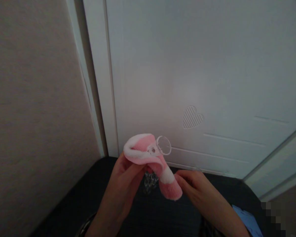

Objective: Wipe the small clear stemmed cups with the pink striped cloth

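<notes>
A fuzzy pink and white striped sock [167,176] hangs between my hands above the dark tabletop. My left hand [124,176] is closed on its wide cuff end, with the thumb pressed along the underside. A clear plastic ring [164,145] stands out from the sock's upper side, joined to a small clear piece on the fabric. My right hand [191,182] is closed in a pinch at the sock's rounded pink end, fingertips partly hidden behind it. Under the sock, several clear looped pieces [151,181] show between my hands; whether they hang or lie on the table I cannot tell.
The black table [162,214] runs up to a white panel [187,65] with a carved heart [192,117]. A beige wall [34,98] rises on the left. Beside my right forearm lies a light blue flat item [248,220] at the table's right edge.
</notes>
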`<state>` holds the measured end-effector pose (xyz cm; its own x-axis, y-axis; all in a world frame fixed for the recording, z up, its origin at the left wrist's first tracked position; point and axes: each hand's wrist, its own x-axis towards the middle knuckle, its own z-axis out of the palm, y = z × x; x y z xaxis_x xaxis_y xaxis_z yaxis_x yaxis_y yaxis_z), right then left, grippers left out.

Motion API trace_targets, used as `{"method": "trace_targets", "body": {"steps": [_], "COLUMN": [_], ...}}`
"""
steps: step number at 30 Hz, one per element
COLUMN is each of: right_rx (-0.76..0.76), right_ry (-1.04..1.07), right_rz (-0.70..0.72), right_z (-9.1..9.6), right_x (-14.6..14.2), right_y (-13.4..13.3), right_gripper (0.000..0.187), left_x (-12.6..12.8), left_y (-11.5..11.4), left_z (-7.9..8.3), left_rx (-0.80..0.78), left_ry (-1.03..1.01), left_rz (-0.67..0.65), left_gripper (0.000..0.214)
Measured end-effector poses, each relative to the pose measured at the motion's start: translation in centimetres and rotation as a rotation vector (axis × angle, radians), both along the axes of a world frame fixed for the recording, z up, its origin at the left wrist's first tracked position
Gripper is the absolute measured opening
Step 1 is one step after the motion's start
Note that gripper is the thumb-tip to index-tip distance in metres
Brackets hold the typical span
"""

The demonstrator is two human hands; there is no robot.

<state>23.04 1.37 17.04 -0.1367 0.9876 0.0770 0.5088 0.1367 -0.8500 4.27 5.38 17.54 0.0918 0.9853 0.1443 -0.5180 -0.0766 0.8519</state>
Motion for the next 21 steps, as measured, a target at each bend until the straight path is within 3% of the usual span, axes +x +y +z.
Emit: {"method": "trace_targets", "body": {"steps": [3, 9, 14, 21], "right_rx": [-0.044, -0.093, -0.113, -0.034], "right_ry": [0.03, 0.323, 0.538, 0.662], "right_rz": [0.11, 0.153, 0.181, 0.108], "right_z": [-0.1, -0.2, -0.4, -0.5], "right_x": [-0.2, -0.4, 0.0, 0.2], "right_y": [0.0, 0.5, 0.8, 1.5], "right_gripper": [0.044, 0.015, 0.039, 0.045], "left_x": [0.0, 0.3, 0.3, -0.3], "left_y": [-0.3, -0.7, -1.0, -0.6], "left_z": [0.2, 0.3, -0.2, -0.7], "left_rx": [-0.022, 0.021, 0.087, 0.188], "left_ry": [-0.028, 0.038, 0.071, 0.157], "left_rz": [0.019, 0.047, 0.082, 0.092], "left_gripper": [0.02, 0.033, 0.032, 0.023]}}
